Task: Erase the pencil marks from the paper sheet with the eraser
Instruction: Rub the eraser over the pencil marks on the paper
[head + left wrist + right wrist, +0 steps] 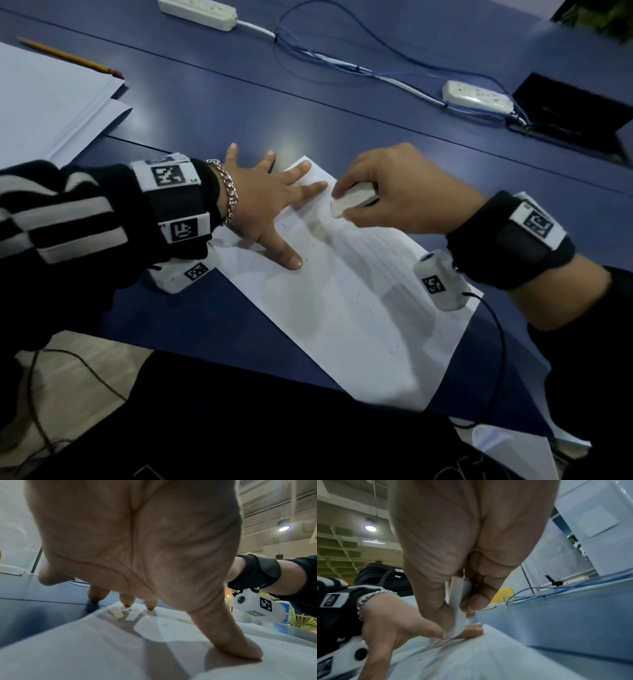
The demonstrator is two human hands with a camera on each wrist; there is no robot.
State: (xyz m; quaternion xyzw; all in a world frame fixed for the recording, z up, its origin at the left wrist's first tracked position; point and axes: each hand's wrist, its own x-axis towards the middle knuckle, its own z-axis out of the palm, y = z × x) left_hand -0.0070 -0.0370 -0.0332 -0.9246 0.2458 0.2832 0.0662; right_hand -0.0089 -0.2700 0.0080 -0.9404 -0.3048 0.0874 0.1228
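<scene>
At the far left a pencil lies by a stack of paper, away from the work. The left hand lies flat with fingers spread, pinning the paper sheet to the blue table. Just right of its fingertips, the right hand pinches the white eraser, its corner down on the sheet's far end. To rub well, I'd use short strokes away from the pinning hand, so the sheet stays taut and doesn't crease. No brand or readable writing shows, only coded square tags on the wrist bands.

Blue table, lit gridded ceiling.
</scene>
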